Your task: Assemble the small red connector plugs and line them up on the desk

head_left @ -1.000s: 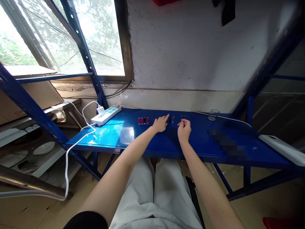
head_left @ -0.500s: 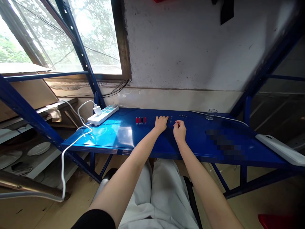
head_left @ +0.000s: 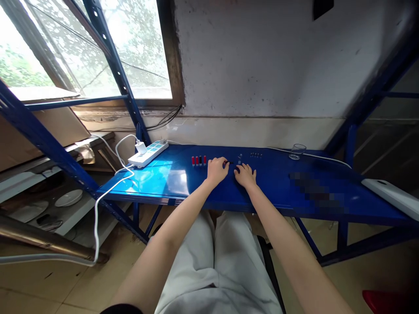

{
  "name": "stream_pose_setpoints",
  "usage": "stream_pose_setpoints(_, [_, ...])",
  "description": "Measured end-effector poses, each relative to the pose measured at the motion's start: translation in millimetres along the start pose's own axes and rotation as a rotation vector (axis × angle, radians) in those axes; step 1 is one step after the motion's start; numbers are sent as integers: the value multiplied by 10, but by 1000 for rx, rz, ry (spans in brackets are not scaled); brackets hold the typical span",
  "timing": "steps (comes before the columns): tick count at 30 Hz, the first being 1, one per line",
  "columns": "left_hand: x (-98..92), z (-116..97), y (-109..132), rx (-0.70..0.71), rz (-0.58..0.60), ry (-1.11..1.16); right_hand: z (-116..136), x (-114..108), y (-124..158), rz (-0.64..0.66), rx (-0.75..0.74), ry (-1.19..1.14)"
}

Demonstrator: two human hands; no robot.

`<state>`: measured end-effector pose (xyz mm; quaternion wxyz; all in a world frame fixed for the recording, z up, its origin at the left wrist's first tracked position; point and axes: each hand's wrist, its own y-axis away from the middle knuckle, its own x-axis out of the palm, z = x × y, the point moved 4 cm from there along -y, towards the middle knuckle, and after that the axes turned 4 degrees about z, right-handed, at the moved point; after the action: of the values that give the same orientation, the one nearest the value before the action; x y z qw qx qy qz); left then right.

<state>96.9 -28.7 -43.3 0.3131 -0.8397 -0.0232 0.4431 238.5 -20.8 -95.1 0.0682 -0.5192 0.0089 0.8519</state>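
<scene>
1. Surface: blue table (head_left: 275, 187) under both hands. A stained wall (head_left: 262, 65) stands beyond them; a window (head_left: 144, 48) lies far to the left.
2. Left hand (head_left: 218, 171): thumb and fingers closed in a pinch on a dark piece (head_left: 231, 163), which projects toward the right hand (head_left: 245, 175).
3. Right hand: palm down, fingers bent and slightly parted; whether it holds anything cannot be told.
4. Left of the pinch: four tubes (head_left: 197, 161), three red and one black; farther left, a power strip (head_left: 153, 152).
5. Beyond the right hand: clear pieces (head_left: 240, 158) and a row of tiny parts (head_left: 256, 155), too small to identify. Farther right: a glass (head_left: 297, 151).
6. Obscured: the dark piece's gripped end, behind fingers; a pixelated patch (head_left: 317, 192) right of the right hand.
7. Cut off at the right edge: white case (head_left: 391, 196).
</scene>
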Motion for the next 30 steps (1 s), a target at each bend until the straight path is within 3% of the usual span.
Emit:
stream_pose_setpoints(10, [-230,269,404,-282,-231,540,-1,57,-184,71,-3,51])
stream_pose_setpoints(13, [-209,334,408,-355,-236,602,-14,51,-231,72,-8,48])
stream_pose_setpoints(20, [-189,340,418,-351,-211,589,15,22,-231,69,6,21])
stream_pose_setpoints(24, [-176,359,418,-372,-197,597,17,-27,-171,-48,-74,-88])
stream_pose_setpoints(30, [-135,395,410,-380,-182,640,27,-218,12,-398,-234,-425])
